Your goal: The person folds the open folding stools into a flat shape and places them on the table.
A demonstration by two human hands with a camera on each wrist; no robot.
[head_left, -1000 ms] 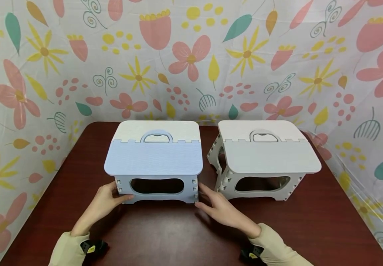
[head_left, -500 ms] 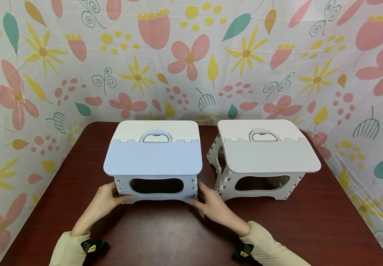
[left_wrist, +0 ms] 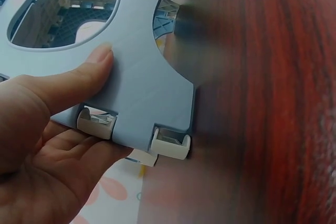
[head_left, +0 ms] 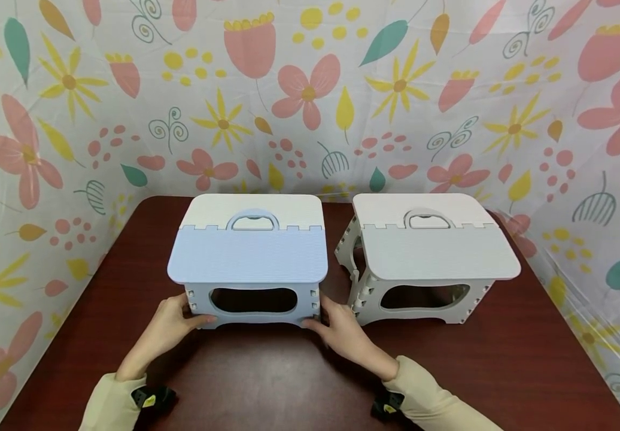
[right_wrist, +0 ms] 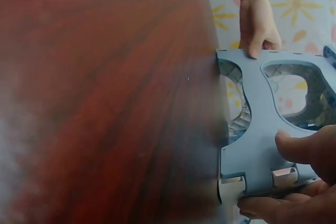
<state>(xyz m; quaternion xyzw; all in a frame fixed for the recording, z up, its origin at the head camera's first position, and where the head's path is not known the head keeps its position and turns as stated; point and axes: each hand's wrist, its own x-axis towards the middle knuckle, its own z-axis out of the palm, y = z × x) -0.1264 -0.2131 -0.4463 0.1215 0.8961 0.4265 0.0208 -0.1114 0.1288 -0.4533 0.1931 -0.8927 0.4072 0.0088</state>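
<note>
Item 1. Blue-and-white folding stool [head_left: 248, 254], upright on the bench [head_left: 256, 377], at 8 o'clock from the centre of your head view. Your left wrist view adds what the head view hides: fingers [left_wrist: 89, 158] tucked behind the leg edge, pale hinge tabs [left_wrist: 96, 124], and ribbed inner walls [left_wrist: 86, 19] through the opening. Your right wrist view adds both thumbs on the same front panel [right_wrist: 257, 124].
Orientation: long axis from 9 to 3 o'clock; front panel toward you at 6; white strip and carry handle [head_left: 252, 212] on the 12 o'clock side.

Item 2. Left grip [head_left: 167, 326], at 8 o'clock of the stool; pinching its lower corner between thumb and fingers.

Item 3. Right grip [head_left: 345, 335], at 4 o'clock; pinching the opposite lower corner likewise.

Item 4. Grey-and-white stool [head_left: 434, 254], at 3 o'clock of item 1, near it. Its side panel [head_left: 345, 248] narrows the gap by your right grip; whether they touch, you cannot tell.

Item 5. Black wrist unit [head_left: 154, 400] below your left sleeve [head_left: 106, 404].

Item 6. Flowered backdrop [head_left: 310, 99], from 9 through 12 to 3 o'clock.
</note>
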